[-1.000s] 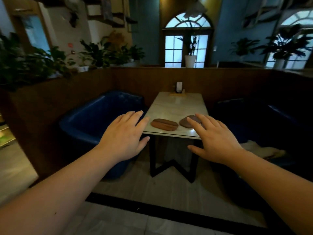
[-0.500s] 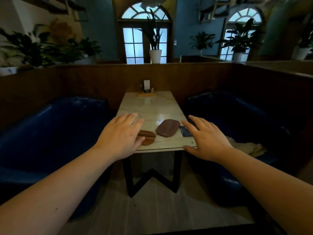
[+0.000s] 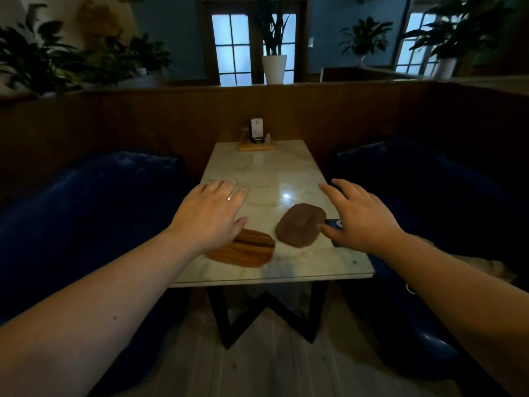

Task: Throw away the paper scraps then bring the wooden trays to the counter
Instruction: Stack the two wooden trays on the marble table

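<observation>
Two wooden trays lie near the front of a pale marble table [image 3: 266,173]. The striped lighter tray [image 3: 244,249] is on the left, partly under my left hand [image 3: 210,214], which hovers palm down with fingers spread. The darker brown tray [image 3: 300,223] sits to its right. My right hand [image 3: 359,217] is spread open just right of the dark tray, over a small dark blue card or paper [image 3: 333,224] at the table's right edge. Neither hand holds anything.
Blue padded seats flank the table, one on the left [image 3: 94,202] and one on the right [image 3: 429,179]. A small wooden stand with a card holder [image 3: 256,137] sits at the table's far end against a wooden partition. Black zigzag table legs [image 3: 266,316] stand below.
I have come closer to the table. Both hands have moved forward over its front part, the left above the striped tray, the right beside the dark tray.
</observation>
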Motion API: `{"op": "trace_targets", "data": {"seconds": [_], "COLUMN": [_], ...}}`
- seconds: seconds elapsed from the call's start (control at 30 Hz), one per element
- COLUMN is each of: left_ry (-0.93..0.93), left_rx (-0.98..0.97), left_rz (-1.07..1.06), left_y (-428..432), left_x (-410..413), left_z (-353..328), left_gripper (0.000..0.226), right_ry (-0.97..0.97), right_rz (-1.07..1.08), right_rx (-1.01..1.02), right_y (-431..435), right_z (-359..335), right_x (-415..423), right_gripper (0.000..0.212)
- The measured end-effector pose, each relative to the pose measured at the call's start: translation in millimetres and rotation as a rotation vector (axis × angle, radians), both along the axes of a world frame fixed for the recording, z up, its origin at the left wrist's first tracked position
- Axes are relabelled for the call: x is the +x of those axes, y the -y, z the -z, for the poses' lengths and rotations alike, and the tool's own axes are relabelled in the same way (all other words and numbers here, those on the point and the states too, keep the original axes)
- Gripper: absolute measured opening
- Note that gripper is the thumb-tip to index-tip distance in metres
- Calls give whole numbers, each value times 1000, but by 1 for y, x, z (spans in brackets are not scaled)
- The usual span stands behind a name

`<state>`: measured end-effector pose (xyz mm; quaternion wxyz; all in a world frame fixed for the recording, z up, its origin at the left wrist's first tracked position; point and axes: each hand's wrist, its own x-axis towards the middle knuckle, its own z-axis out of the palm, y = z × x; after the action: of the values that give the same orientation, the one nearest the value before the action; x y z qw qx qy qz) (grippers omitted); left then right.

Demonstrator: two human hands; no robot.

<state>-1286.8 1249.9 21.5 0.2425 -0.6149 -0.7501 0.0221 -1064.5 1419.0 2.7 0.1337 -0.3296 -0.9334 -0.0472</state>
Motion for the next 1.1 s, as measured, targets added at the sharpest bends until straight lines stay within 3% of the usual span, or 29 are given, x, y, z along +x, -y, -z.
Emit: {"op": "trace_targets", "data": {"seconds": [0.3, 0.47, 0.6, 0.8, 1.1], "left_ry": [150, 297, 457, 635, 865], "left_rx": [-90, -158, -211, -316, -418], "left_rz": [-150, -237, -310, -386, -458], "left_y": [-94, -119, -130, -152, -179], "left_x": [-87, -130, -171, -230, -318], "left_z": [57, 105, 144, 195, 265], "left_gripper": [60, 59, 59, 57, 56], "right_ry": [-33, -30, -46, 17, -84], "right_rz": [-91, -77, 24, 194, 621], "right_rx": [-242, -528, -768, -950, -1282], "right_y": [-119, -147, -158, -169, -172], "right_z": [65, 118, 162, 213, 281], "right_x": [-94, -132, -161, -197, -261], "right_gripper": [80, 72, 66, 55, 59]}}
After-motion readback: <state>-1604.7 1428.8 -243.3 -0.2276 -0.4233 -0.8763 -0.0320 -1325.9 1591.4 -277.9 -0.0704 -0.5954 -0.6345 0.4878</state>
